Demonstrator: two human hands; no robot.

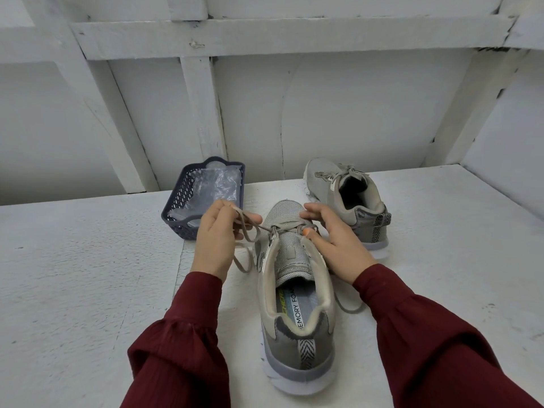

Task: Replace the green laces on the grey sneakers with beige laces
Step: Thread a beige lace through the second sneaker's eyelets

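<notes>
A grey sneaker (297, 295) stands in front of me, heel toward me, threaded with a beige lace (250, 231). My left hand (213, 240) pinches the left lace end, lifted left of the shoe. My right hand (335, 240) rests on the shoe's right side, thumb pressing at the upper eyelets, fingers fairly straight. The other lace end (347, 307) trails loose on the table to the right. A second grey sneaker (347, 198) stands behind, laced in beige and tied. No green lace is in sight.
A dark blue plastic basket (179, 210) holding clear plastic wrapping (216, 187) sits at the back left of the white table (88, 275). A white panelled wall rises right behind the table.
</notes>
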